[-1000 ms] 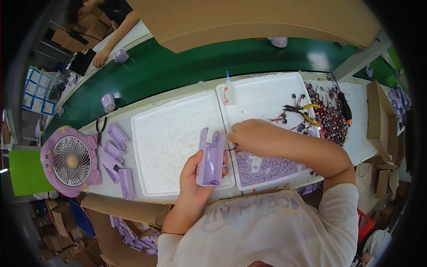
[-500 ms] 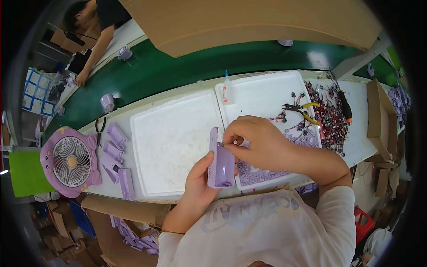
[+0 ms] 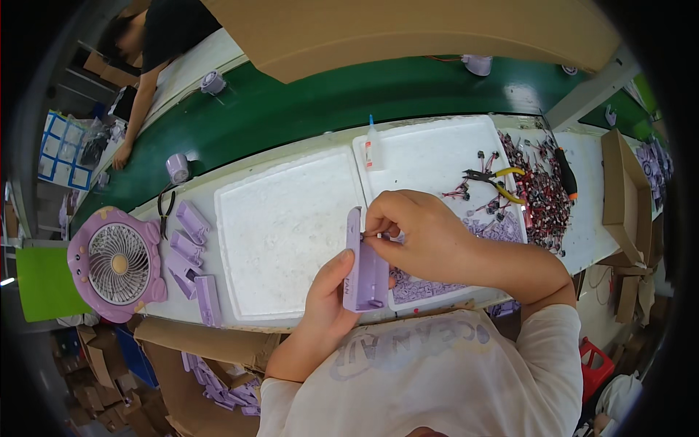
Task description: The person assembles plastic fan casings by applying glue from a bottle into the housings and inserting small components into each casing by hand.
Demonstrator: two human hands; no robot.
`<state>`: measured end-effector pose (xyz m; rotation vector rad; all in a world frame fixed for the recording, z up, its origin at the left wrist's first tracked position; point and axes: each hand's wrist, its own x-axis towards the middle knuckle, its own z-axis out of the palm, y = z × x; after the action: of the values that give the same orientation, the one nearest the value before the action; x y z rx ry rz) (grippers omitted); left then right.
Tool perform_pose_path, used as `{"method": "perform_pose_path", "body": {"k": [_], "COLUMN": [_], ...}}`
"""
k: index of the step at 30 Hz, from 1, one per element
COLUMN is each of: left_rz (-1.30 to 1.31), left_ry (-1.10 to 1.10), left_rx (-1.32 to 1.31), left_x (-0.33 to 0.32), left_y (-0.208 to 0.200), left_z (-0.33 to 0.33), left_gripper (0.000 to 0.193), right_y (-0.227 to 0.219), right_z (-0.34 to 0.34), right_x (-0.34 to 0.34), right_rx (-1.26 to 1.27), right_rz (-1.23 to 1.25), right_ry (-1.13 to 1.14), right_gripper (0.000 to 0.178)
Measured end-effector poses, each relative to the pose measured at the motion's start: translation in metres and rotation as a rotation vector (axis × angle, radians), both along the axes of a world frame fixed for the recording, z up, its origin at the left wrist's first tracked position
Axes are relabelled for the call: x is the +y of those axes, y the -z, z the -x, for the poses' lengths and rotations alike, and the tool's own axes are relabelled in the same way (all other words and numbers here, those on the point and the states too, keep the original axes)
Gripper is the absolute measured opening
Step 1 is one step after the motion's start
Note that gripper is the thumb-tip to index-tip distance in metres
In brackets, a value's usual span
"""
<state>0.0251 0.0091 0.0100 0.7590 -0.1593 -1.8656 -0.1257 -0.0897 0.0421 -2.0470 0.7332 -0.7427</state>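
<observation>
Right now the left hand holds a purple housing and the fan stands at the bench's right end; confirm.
Wrong end: the head view shows the fan at the left end of the bench. The left hand does hold the housing.

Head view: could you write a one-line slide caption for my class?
The left hand holds a purple plastic housing, the right hand close over its far end.

Includes one held purple housing (image 3: 373, 280), four housings (image 3: 208, 298) beside one fan (image 3: 118, 264), two trays (image 3: 287, 226), two pliers (image 3: 492, 179), one bottle (image 3: 372, 146).
</observation>
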Motion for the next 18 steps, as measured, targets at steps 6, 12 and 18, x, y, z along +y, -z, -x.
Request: {"method": "perform_pose_path", "body": {"k": [6, 12, 18], "left_rz": [-0.018, -0.018, 0.003], "left_ry": [-0.018, 0.014, -0.056], "left_rx": [0.053, 0.045, -0.062], "left_x": [0.000, 0.000, -0.007], "left_y": [0.002, 0.007, -0.002], "left_z": [0.000, 0.001, 0.009], "left_gripper": [0.047, 0.043, 0.046], "right_y": [-0.002, 0.002, 0.009], "right_z": [0.001, -0.001, -0.005], "right_x": [-0.001, 0.003, 0.005], "right_rx": [0.016, 0.052, -0.006], "right_rz": [-0.002, 0.045, 0.304], "right_ry": [-0.002, 0.002, 0.015], "right_gripper": [0.018, 0.017, 0.020]}}
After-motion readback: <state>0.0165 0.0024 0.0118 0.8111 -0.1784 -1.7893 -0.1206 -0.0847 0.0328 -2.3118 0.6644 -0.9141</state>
